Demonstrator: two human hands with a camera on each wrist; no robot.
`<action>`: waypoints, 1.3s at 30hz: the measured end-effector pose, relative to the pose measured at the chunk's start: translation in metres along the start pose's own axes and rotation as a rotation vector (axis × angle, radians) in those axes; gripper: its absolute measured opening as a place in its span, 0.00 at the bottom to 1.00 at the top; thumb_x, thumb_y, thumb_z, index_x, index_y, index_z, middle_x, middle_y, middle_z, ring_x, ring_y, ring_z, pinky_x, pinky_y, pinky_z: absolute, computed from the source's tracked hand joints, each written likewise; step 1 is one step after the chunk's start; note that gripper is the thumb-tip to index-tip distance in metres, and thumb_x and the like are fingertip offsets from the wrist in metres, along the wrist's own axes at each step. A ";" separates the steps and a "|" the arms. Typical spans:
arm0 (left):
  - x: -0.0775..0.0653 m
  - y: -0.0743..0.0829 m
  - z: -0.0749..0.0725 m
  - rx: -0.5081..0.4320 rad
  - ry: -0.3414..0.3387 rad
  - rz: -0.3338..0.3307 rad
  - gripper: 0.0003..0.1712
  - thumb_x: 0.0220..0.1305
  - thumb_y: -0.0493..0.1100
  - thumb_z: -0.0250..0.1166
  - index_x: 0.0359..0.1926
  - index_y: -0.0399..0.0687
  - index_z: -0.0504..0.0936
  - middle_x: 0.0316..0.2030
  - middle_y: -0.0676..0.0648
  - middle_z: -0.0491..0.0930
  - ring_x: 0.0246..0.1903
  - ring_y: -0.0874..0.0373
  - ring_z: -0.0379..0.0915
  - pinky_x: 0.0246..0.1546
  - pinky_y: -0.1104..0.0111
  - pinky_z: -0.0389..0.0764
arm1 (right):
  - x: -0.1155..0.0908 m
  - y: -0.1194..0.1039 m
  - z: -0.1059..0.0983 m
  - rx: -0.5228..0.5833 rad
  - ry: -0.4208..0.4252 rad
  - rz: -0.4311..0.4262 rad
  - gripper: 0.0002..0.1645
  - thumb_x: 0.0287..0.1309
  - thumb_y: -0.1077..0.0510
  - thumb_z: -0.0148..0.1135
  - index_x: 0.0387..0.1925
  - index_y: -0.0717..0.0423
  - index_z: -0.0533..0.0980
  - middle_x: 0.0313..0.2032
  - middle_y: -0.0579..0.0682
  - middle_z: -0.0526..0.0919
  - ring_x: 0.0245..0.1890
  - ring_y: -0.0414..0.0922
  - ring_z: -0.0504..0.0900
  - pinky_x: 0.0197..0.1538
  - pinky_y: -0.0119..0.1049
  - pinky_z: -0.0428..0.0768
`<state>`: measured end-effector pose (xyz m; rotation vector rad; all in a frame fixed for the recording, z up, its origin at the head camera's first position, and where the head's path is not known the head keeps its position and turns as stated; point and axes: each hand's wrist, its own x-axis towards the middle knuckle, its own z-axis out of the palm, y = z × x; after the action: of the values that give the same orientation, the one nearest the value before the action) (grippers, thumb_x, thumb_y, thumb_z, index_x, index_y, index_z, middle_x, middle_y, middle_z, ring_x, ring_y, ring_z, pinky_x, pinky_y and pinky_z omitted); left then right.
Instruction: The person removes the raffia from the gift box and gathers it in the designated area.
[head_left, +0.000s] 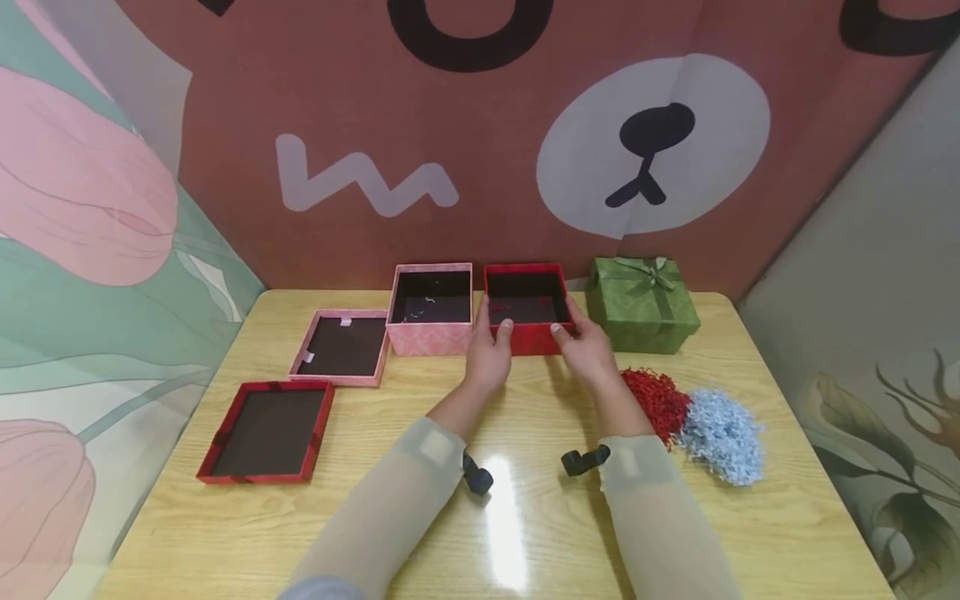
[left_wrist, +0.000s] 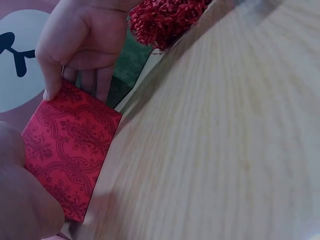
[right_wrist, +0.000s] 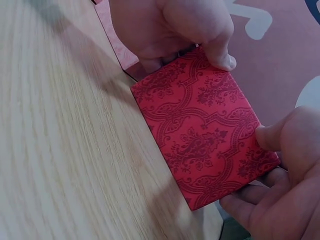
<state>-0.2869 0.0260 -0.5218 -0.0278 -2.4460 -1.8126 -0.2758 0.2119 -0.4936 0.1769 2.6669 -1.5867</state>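
An uncovered red patterned box (head_left: pixel 532 340) stands at the back of the table, dark inside with a few red shreds on its floor. My left hand (head_left: pixel 489 358) grips its left side, the thumb at the front rim. On the opposite side my right hand (head_left: pixel 588 348) holds the box the same way, thumb near the front rim. In the right wrist view the box's front face (right_wrist: pixel 200 130) shows between both hands. An open pink box (head_left: pixel 431 337), with pale bits inside, stands just left of it. To its right is a green box (head_left: pixel 643 312) with a ribbon bow.
A pink lid (head_left: pixel 381 358) and a red lid (head_left: pixel 318 442) lie inside-up on the left of the table (head_left: pixel 420 550). Heaps of red shredded paper (head_left: pixel 656 400) and light blue shredded paper (head_left: pixel 723 437) lie on the right, near my right forearm. A patterned wall rises behind the boxes.
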 end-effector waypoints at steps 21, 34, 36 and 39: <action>0.015 0.012 0.007 -0.025 0.050 -0.030 0.40 0.80 0.45 0.55 0.83 0.46 0.48 0.81 0.47 0.53 0.79 0.51 0.48 0.79 0.58 0.53 | 0.016 -0.003 0.004 -0.023 0.062 -0.023 0.42 0.75 0.48 0.59 0.82 0.39 0.54 0.73 0.60 0.69 0.73 0.56 0.68 0.74 0.53 0.67; 0.010 0.032 0.004 0.045 0.075 0.100 0.43 0.76 0.48 0.62 0.83 0.51 0.51 0.81 0.46 0.52 0.80 0.52 0.45 0.79 0.55 0.54 | 0.000 -0.013 -0.007 -0.029 0.098 -0.073 0.47 0.73 0.45 0.61 0.83 0.53 0.52 0.78 0.56 0.60 0.75 0.59 0.65 0.72 0.53 0.71; 0.009 0.035 0.004 0.061 0.078 0.126 0.43 0.75 0.48 0.63 0.83 0.51 0.53 0.81 0.46 0.53 0.80 0.52 0.46 0.79 0.54 0.55 | -0.003 -0.015 -0.012 -0.029 0.098 -0.084 0.47 0.73 0.45 0.60 0.82 0.54 0.52 0.78 0.57 0.61 0.75 0.59 0.64 0.73 0.54 0.70; 0.005 0.039 0.004 0.088 0.077 0.169 0.43 0.75 0.48 0.64 0.82 0.52 0.54 0.81 0.48 0.53 0.80 0.52 0.45 0.78 0.52 0.56 | -0.008 -0.016 -0.021 -0.036 0.089 -0.096 0.47 0.74 0.44 0.59 0.82 0.55 0.51 0.78 0.58 0.60 0.75 0.58 0.63 0.74 0.53 0.69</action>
<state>-0.2895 0.0408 -0.4852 -0.1503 -2.3878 -1.6056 -0.2692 0.2221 -0.4685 0.1233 2.8094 -1.5920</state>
